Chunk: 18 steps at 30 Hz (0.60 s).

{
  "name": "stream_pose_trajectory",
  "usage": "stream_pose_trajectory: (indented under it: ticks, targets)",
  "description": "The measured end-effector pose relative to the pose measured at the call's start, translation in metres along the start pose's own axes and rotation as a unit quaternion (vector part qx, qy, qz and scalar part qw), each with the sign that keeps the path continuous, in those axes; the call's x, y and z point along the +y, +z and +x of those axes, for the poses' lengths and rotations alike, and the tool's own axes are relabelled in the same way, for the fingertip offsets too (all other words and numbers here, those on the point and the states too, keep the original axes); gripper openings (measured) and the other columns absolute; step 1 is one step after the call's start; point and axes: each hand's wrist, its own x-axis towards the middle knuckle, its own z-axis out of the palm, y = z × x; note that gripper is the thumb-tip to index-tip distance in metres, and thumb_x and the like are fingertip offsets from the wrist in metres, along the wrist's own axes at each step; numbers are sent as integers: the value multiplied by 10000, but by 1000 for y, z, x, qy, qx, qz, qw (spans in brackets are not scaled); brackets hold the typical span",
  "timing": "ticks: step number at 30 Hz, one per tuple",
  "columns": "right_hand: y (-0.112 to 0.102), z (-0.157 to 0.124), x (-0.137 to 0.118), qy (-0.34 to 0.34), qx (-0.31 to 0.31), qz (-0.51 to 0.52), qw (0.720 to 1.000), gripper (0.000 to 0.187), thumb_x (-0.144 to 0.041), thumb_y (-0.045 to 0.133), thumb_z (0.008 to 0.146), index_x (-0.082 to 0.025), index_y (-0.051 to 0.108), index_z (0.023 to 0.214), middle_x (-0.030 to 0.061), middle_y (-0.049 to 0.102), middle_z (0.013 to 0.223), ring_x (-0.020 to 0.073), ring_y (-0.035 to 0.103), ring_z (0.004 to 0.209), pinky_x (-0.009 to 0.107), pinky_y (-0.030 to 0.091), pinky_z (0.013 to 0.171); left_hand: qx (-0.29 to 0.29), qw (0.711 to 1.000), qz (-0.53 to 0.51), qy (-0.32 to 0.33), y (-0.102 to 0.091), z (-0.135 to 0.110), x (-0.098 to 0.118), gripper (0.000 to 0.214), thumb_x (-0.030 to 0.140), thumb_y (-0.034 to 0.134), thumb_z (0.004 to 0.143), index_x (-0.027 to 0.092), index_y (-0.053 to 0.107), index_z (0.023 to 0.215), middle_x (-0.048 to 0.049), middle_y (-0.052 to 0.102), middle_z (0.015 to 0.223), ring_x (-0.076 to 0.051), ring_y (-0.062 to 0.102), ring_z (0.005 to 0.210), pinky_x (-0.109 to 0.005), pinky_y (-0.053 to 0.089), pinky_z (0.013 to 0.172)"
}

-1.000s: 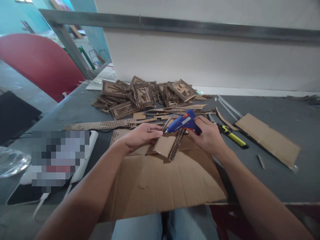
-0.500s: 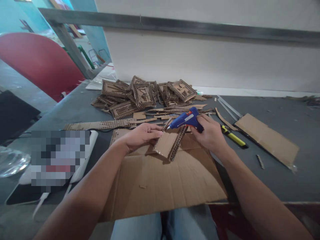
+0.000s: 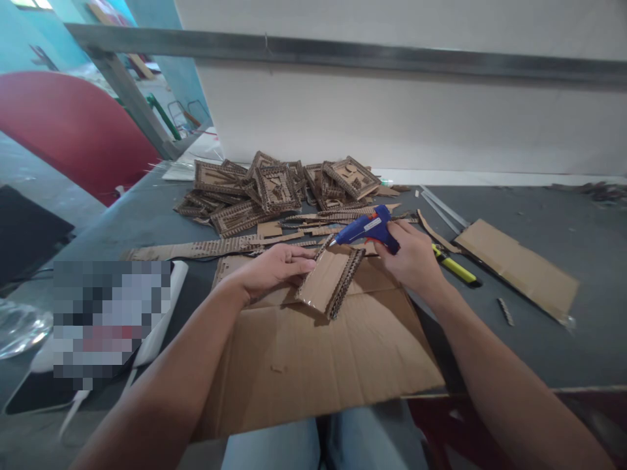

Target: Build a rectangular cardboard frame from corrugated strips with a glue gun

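Glue gun [image 3: 365, 228] of smooth plastic points at ridge-edged cardboard [image 3: 325, 277].

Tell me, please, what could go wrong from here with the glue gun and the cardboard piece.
The tip of the blue glue gun sits close to the fingers of the left hand on the cardboard piece; if hot, it might burn them.

The yellow cutter lies beside the right hand, which hides its far end; an exposed blade could nick that hand.
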Motion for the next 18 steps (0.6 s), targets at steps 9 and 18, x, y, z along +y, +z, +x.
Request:
stream_pose_trajectory:
  ticks: [9, 18]
  targets:
    - [0, 1, 4, 7, 5, -16, 1000, 79, -197, 600, 834, -223, 602, 909, 74, 648, 856, 262, 628, 777, 383, 521, 688, 2, 1000, -6, -9, 1, -1, 2, 438, 369, 814, 804, 124, 738, 1159, -107, 765, 1046, -161, 681, 819, -267, 503, 729]
    - [-1, 1, 8, 20, 7, -28, 999, 65, -186, 603, 826, -224, 589, 877, 78, 654, 849, 272, 638, 786, 385, 511, 705, 2, 1000, -3, -8, 3, -2, 3, 439, 365, 811, 809, 133, 745, 1176, -95, 765, 1046, -156, 673, 829, -258, 491, 732]
